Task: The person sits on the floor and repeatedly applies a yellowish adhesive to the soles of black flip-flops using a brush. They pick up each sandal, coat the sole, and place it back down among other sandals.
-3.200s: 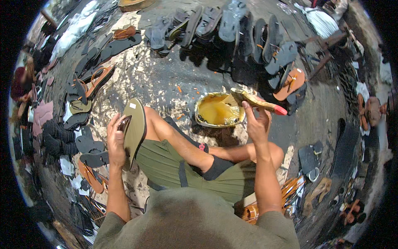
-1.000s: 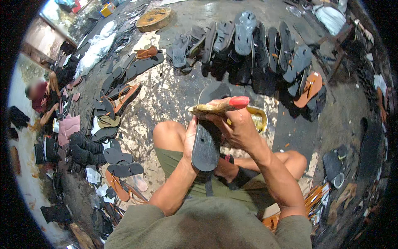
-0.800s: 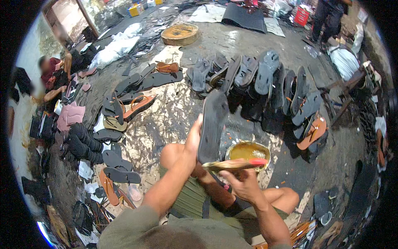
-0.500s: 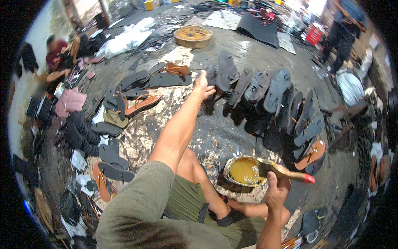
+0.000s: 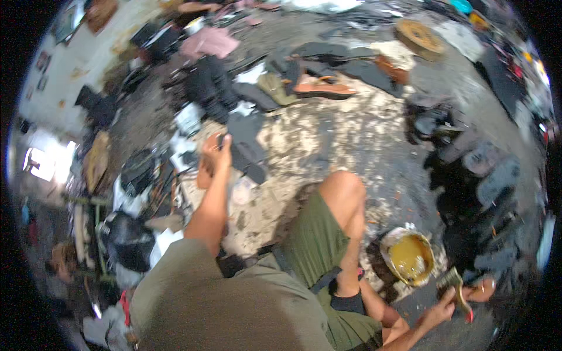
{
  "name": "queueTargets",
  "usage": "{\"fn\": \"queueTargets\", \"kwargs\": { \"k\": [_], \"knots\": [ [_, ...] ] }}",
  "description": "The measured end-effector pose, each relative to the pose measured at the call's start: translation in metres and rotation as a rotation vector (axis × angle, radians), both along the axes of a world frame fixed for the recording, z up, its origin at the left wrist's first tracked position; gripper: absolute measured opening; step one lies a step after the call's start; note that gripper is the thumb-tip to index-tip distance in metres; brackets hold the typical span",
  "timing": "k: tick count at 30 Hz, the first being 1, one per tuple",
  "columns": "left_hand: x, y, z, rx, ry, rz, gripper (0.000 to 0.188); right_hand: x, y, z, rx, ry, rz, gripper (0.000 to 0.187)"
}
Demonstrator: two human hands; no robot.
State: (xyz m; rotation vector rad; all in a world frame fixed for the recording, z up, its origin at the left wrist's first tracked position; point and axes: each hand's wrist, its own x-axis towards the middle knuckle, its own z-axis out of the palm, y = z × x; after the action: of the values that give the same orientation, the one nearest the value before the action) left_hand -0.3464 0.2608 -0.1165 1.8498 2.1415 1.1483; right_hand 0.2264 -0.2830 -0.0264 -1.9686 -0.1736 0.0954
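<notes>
My left hand point(image 5: 218, 153) reaches out to the left, smeared by motion. It is at a brown sandal point(image 5: 203, 175), beside dark sandals point(image 5: 244, 140); whether its fingers grip one is unclear. Lower right, my right hand point(image 5: 439, 311) is closed around the handle of a brush point(image 5: 461, 296) with a red tip. The bristles point up toward a round tub point(image 5: 432, 257) holding yellowish glue-like liquid. Past the brush lies a tan sandal point(image 5: 481, 289).
Brown and dark sandals point(image 5: 322, 89) line the far side of the stained sheet point(image 5: 304, 128). More dark sandals point(image 5: 497, 178) stand along the right. A round wooden block point(image 5: 420, 38) sits at the back. Bags and scraps point(image 5: 132, 240) clutter the left.
The view has swung left. My left hand has gone from the sandals at the far middle to those on the left. My right hand, still holding the brush, has moved off the tub's rim.
</notes>
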Motion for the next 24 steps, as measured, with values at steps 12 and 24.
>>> {"fn": "queueTargets", "kwargs": {
  "k": [12,24],
  "knots": [
    [0.035,0.012,0.024,-0.073,0.287,-0.572,0.047,-0.034,0.076,-0.053,-0.529,-0.457,0.41,0.033],
    [0.246,-0.18,0.133,-0.006,0.321,-1.365,0.094,-0.021,-0.021,-0.01,-0.585,-0.448,0.322,0.025]
  ]
}}
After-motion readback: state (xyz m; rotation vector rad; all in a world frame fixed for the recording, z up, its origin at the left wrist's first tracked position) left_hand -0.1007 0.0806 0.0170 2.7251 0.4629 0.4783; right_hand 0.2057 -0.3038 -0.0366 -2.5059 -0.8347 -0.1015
